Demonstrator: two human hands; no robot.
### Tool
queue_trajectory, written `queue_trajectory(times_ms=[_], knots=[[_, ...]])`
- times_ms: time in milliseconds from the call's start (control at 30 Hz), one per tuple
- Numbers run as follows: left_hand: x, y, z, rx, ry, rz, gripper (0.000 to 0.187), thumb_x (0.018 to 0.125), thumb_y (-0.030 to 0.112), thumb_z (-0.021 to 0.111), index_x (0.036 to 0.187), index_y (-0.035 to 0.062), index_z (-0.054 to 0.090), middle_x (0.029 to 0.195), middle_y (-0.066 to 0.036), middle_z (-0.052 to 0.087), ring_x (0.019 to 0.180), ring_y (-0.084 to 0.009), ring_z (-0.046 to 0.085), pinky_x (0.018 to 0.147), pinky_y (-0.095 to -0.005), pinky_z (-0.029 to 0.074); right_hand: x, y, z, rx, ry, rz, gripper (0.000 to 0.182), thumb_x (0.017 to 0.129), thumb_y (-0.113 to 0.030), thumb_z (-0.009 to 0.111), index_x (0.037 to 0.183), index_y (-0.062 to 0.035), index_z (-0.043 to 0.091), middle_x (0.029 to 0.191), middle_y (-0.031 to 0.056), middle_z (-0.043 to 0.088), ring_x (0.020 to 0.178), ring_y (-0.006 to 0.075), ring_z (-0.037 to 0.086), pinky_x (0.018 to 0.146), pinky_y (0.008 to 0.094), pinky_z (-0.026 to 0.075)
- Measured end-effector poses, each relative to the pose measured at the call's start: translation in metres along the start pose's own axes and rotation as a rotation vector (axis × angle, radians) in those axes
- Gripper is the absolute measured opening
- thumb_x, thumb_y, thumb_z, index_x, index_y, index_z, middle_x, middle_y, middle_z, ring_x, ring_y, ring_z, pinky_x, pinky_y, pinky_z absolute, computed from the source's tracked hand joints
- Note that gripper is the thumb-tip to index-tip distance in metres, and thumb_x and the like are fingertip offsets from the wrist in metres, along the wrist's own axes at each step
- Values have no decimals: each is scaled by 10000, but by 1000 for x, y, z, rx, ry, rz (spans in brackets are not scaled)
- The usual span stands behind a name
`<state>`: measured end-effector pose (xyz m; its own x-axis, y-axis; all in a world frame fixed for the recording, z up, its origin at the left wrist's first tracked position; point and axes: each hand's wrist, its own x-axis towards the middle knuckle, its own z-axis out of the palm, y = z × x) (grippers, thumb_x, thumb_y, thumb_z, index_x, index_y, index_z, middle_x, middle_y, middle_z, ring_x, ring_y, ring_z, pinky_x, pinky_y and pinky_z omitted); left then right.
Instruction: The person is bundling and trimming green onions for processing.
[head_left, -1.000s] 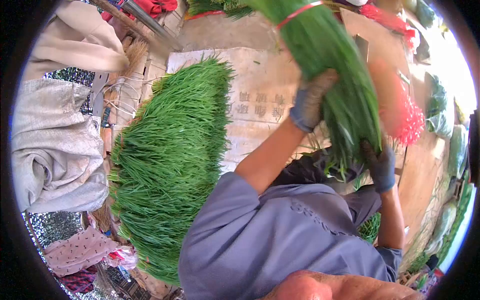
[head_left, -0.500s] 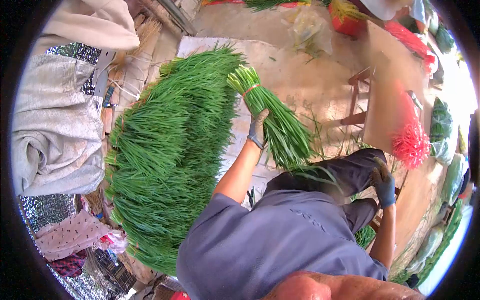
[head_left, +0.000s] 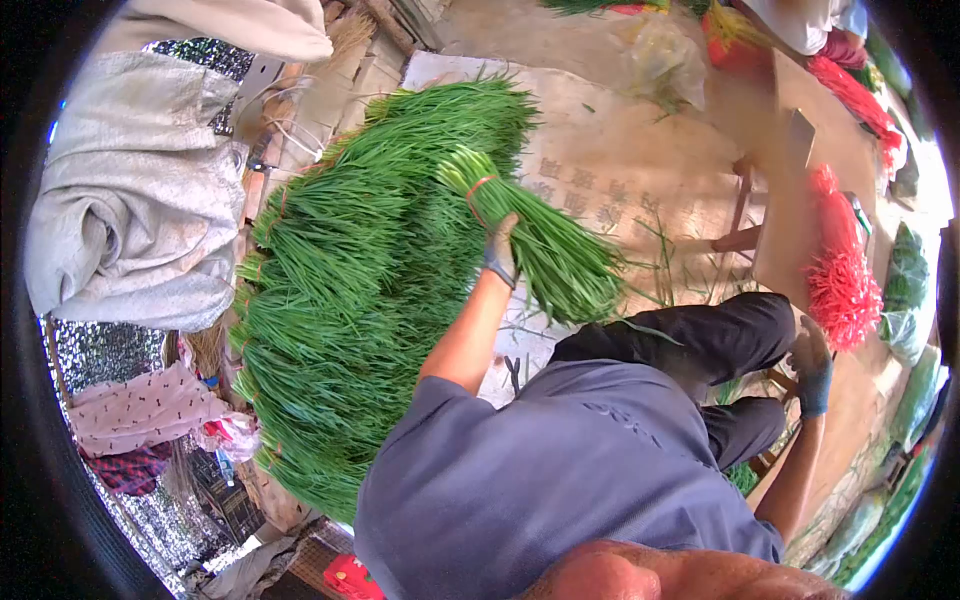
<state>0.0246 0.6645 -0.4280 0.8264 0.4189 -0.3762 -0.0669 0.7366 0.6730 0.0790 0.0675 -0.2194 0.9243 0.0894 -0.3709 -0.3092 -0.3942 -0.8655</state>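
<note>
My left hand (head_left: 502,250), in a dark glove, is wrapped round a bunch of long green leaves (head_left: 555,245) tied near its pale end with a red band (head_left: 481,184). The bunch slants, its pale end up and left, its leaf tips near my knee. To its left lies a large pile of tied green bunches (head_left: 370,290). My right hand (head_left: 811,362), also gloved, is at the far side of my knee by the edge of a wooden board; its fingers are partly hidden and blurred, and what they hold, if anything, cannot be made out.
A bundle of red ties (head_left: 840,280) lies on the wooden board (head_left: 790,225) at the right. Grey cloth (head_left: 140,200) hangs at the left. A clear plastic bag (head_left: 665,60) is on the floor behind. Part of another person (head_left: 795,20) shows at the top right.
The bunch in my left hand has moved left, closer to the pile. My right hand has shifted right. The view has turned slightly, and more of the other person shows.
</note>
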Motion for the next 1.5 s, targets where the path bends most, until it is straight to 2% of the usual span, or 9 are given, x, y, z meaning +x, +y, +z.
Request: queue_trajectory(times_ms=[500, 767, 933, 1033, 1100, 1233, 1267, 1433, 1500], knots=[[-134, 252, -1, 136, 220, 279, 544, 808, 317, 694, 1278, 86, 547, 1167, -97, 639, 998, -289, 635, 893, -432, 526, 6, 27, -11, -168, -5, -176, 365, 968, -133, 549, 1330, -88, 556, 848, -26, 584, 651, 51, 496, 540, 208, 411], [-177, 460, -172, 901, 800, 482, 570, 838, 401, 661, 1279, 55, 558, 1228, -136, 623, 1079, -307, 606, 942, -443, 492, -9, 17, -1, -162, 15, -138, 354, 988, -169, 532, 1326, -66, 553, 799, -28, 558, 626, 57, 501, 543, 201, 417], [-121, 437, -319, 1494, 1289, 1090, 570, 849, 412, 644, 1262, 26, 569, 1234, -159, 623, 1084, -319, 603, 951, -448, 481, -29, 11, 8, -170, 20, -79, 436, 941, -214, 624, 1344, -79, 530, 826, -28, 564, 653, 50, 503, 564, 205, 436], [-135, 334, -212, 2075, 1506, 863, 562, 873, 299, 569, 1356, 23, 493, 1369, -203, 513, 1248, -390, 479, 1026, -457, 393, -28, 20, -1, -164, 46, -20, 392, 967, -197, 575, 1345, -98, 538, 798, -29, 570, 627, 47, 509, 539, 206, 432], [-126, 237, -149, 2157, 1011, 1269, 467, 838, 237, 586, 1250, 23, 536, 1301, -182, 533, 1191, -386, 489, 1066, -496, 308, -28, 19, -1, -271, 63, -58, 362, 991, -186, 532, 1343, -102, 543, 774, -31, 573, 605, 50, 511, 527, 207, 428], [-100, 42, -112, 1630, -284, 564, 392, 865, 267, 652, 1206, 78, 619, 1222, -197, 610, 1172, -354, 552, 1021, -432, 419, -19, 13, 2, -300, 32, -50, 367, 1001, -191, 518, 1357, -103, 535, 777, -29, 580, 614, 46, 519, 533, 205, 424], [-110, 34, -79, 1567, -438, 42, 424, 885, 346, 649, 1221, 89, 623, 1231, -174, 622, 1176, -336, 564, 1025, -407, 426, -19, 11, 1, -343, 25, -66, 373, 1001, -195, 520, 1362, -103, 532, 781, -29, 583, 615, 45, 520, 536, 204, 424], [-53, 50, -85, 1557, -296, 214, 329, 877, 251, 661, 1165, 95, 643, 1187, -169, 642, 1085, -319, 617, 947, -373, 481, -19, 9, -8, -262, 83, -64, 383, 999, -214, 531, 1364, -100, 538, 799, -33, 584, 625, 43, 527, 547, 201, 422], [-29, 99, -81, 1496, 25, 779, 258, 869, 228, 649, 1068, 64, 653, 1052, -180, 671, 971, -368, 633, 874, -426, 510, -21, 13, -12, -283, 82, -23, 379, 997, -224, 539, 1354, -96, 548, 794, -31, 577, 629, 43, 533, 561, 202, 434]])
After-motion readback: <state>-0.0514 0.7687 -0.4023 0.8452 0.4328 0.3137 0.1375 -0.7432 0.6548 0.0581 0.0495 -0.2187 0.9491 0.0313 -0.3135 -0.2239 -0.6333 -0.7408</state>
